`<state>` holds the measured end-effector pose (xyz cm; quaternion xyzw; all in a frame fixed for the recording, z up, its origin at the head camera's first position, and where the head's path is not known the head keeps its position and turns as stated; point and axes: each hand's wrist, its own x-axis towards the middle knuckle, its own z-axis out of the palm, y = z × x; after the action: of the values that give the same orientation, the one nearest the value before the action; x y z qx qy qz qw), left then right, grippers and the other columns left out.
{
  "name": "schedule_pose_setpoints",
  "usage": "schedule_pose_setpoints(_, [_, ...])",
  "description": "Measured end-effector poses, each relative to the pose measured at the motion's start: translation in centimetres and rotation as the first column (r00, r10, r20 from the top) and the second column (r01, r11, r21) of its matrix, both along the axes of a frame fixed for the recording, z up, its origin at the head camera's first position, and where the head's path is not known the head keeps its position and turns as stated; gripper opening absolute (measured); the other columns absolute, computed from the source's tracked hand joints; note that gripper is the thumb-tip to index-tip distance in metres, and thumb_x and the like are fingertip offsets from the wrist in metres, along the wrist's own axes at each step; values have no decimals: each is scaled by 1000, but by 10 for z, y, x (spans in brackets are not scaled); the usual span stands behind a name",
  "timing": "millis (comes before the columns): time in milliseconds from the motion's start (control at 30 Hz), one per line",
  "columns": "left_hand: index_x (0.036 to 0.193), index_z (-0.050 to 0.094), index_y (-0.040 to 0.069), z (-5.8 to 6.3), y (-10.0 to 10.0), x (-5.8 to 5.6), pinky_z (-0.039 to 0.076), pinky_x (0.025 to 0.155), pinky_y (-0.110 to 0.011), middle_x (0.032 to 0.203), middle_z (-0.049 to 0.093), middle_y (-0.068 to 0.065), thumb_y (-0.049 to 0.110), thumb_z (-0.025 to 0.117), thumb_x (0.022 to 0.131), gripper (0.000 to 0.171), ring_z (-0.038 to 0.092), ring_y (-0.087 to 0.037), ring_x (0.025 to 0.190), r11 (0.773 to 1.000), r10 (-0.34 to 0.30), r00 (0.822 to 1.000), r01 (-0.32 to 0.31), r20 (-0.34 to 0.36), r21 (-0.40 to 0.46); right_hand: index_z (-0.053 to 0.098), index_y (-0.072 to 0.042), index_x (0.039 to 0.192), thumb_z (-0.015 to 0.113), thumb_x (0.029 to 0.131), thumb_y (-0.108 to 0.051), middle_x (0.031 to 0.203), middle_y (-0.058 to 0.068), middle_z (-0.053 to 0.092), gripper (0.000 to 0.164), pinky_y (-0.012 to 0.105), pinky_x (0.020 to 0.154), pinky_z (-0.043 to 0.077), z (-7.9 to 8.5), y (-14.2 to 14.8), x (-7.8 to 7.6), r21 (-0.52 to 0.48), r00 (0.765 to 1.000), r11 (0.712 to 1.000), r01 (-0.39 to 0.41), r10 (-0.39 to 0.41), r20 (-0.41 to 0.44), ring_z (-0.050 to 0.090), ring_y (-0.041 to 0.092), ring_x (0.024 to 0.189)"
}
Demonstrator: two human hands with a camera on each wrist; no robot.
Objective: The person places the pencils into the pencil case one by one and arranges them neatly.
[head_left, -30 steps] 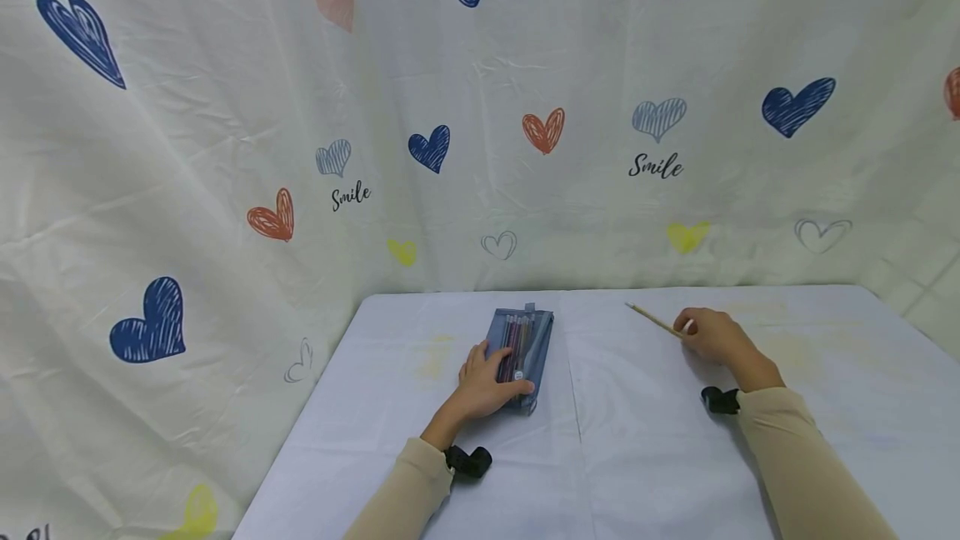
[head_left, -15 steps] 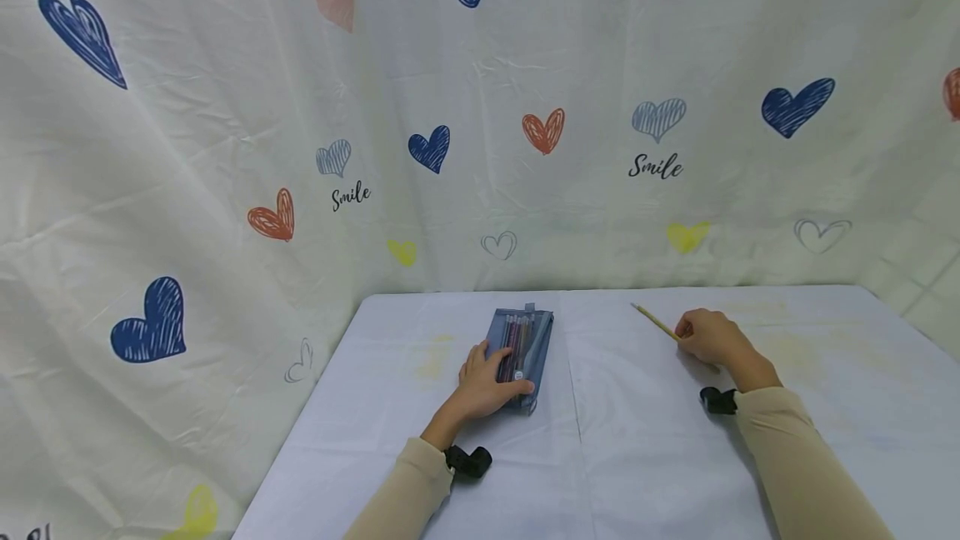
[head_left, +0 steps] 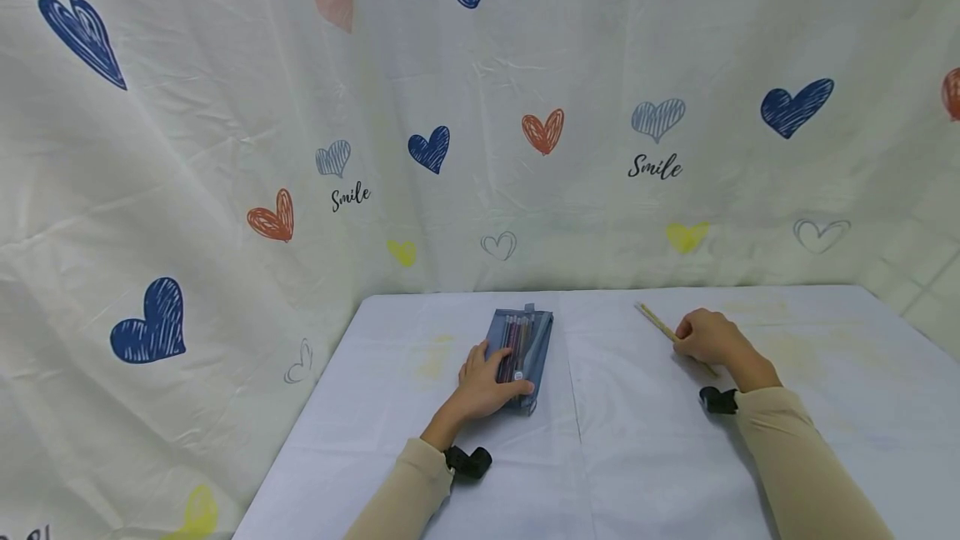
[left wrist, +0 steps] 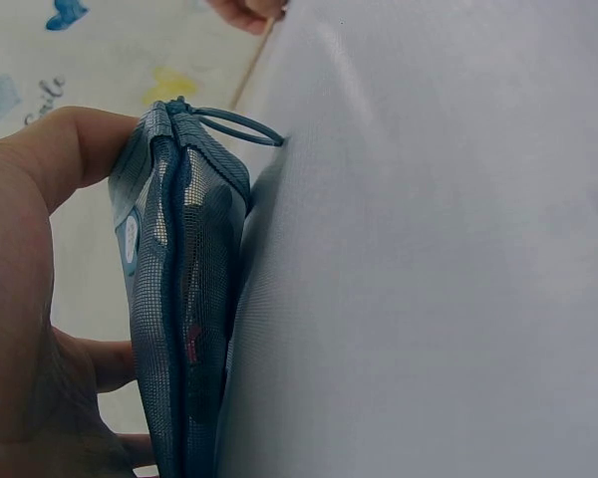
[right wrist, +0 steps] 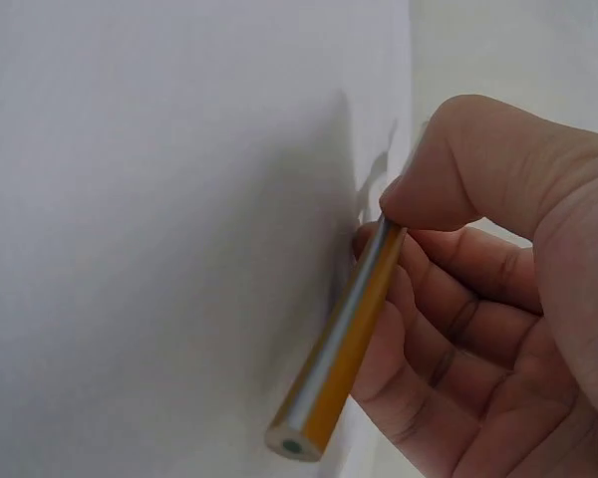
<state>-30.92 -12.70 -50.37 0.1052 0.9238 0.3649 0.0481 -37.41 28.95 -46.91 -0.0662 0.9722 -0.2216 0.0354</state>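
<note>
A blue mesh pencil case [head_left: 538, 357] lies on the white table, several pencils showing through its top. My left hand [head_left: 480, 386] rests on its near half with fingers spread, thumb toward the right edge. In the left wrist view, the case's zipped end [left wrist: 174, 319] and a cord loop face the camera. Further right, my right hand [head_left: 714, 338] pinches a yellow pencil [head_left: 656, 322] between thumb and fingers, one end pointing up and left. Up close, the pencil [right wrist: 341, 349] shows silver stripes and a flat end with a dark green core; its other end is hidden behind the thumb.
The table has a white cloth [head_left: 622, 457]. Behind it hangs a white curtain [head_left: 585, 215] printed with hearts and "Smile". Black wrist cameras sit on the left wrist [head_left: 468, 462] and right wrist [head_left: 717, 400].
The pencil has slid back through my right hand: its far tip moved right, and its rear end now shows below the hand. The left hand and pencil case have stayed put.
</note>
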Motion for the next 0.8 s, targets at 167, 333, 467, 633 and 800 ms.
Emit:
schedule_pose_setpoints(167, [156, 43, 19, 0, 0, 0, 12, 122, -68, 170, 13, -21, 60, 69, 87, 84, 8, -44, 158, 1000, -2, 1000, 2, 1, 1, 66, 1, 94, 71, 83, -14, 84, 10, 65, 20, 32, 62, 45, -1, -3, 0, -56, 999, 998, -21, 19, -43, 59, 19, 72])
schedule_pose_setpoints(333, [156, 43, 18, 1, 0, 1, 12, 122, -68, 170, 14, -21, 58, 70, 87, 83, 9, -45, 158, 1000, -1, 1000, 1, 0, 2, 64, 2, 104, 70, 83, -12, 90, 13, 68, 26, 31, 63, 47, -3, -6, -1, -104, 996, 993, -56, 49, -68, 61, 18, 72])
schedule_pose_setpoints(467, [155, 44, 17, 1, 0, 1, 12, 122, -68, 170, 14, -22, 56, 70, 88, 82, 9, -46, 158, 1000, -2, 1000, 2, -2, 5, 62, 4, 111, 69, 83, -9, 92, 15, 67, 32, 32, 62, 49, -3, -9, -2, -153, 998, 987, -54, 48, -42, 62, 18, 72])
schedule_pose_setpoints(633, [155, 43, 17, 2, 1, 2, 12, 122, -68, 170, 14, -21, 56, 70, 88, 82, 8, -45, 158, 1000, -2, 1000, 2, -1, 11, 61, 6, 117, 69, 85, -8, 92, 13, 65, 36, 32, 61, 52, -2, -16, -2, -225, 999, 973, -52, 50, -15, 62, 17, 71])
schedule_pose_setpoints(800, [156, 43, 17, 1, 1, 2, 12, 121, -69, 170, 13, -21, 57, 70, 88, 83, 8, -45, 158, 1000, 0, 1000, 0, -1, 14, 56, 8, 123, 68, 90, -6, 92, 13, 64, 38, 32, 64, 56, 1, -23, -1, -330, 997, 943, -40, 60, 52, 64, 16, 73])
